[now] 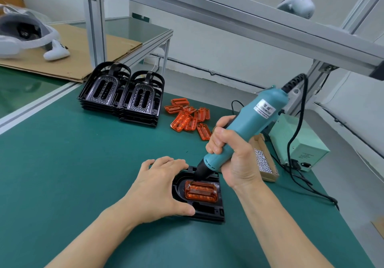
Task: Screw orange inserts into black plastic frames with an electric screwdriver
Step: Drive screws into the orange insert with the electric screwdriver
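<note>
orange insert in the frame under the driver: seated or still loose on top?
Seated: the translucent orange insert lies flat inside the recess of the black plastic frame. Whether its screws are tight, cannot tell.

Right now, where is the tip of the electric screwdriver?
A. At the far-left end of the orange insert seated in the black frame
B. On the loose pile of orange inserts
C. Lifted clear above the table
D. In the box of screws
A: the right hand holds the electric screwdriver with its tip down at the far-left end of the orange insert, which sits in the black frame that the left hand steadies.

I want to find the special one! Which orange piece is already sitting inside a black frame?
The orange insert under the screwdriver tip, in the black frame the left hand steadies. The other orange inserts lie loose in a pile farther back.
</note>
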A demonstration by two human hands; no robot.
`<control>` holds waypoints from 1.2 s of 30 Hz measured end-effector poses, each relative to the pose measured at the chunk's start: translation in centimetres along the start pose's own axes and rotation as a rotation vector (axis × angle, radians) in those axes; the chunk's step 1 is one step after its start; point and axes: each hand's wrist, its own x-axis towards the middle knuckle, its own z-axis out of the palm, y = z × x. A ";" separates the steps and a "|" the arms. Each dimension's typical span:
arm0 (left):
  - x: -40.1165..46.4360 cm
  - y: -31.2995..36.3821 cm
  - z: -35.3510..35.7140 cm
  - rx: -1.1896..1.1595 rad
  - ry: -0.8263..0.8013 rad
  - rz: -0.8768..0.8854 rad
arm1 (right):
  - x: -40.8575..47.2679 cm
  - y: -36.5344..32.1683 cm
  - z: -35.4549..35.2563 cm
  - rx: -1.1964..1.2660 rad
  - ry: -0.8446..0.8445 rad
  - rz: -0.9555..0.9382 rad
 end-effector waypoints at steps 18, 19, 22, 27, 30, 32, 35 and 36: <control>0.2 -0.3 0.3 -0.011 -0.028 -0.056 | 0.3 0.5 0.5 -0.079 -0.113 -0.038; 0.2 -0.3 0.3 -0.011 -0.031 -0.058 | 0.3 0.5 0.4 -0.077 -0.115 -0.040; 0.3 -0.4 0.4 -0.016 -0.027 -0.059 | 0.2 0.5 0.4 -0.065 -0.135 -0.039; 0.3 -0.5 0.4 -0.027 -0.033 -0.060 | 0.4 0.6 0.8 -0.094 -0.193 -0.024; 0.3 -0.5 0.4 -0.025 -0.044 -0.079 | 0.5 0.5 0.8 -0.099 -0.213 -0.011; 0.3 -0.6 0.4 -0.017 -0.045 -0.077 | 0.4 0.5 0.6 -0.076 -0.213 -0.002; 0.4 -0.6 0.4 -0.014 -0.051 -0.075 | 0.3 0.6 0.3 -0.054 -0.209 0.017; 0.4 -0.6 0.4 -0.011 -0.052 -0.072 | 0.3 0.6 0.2 -0.053 -0.211 0.024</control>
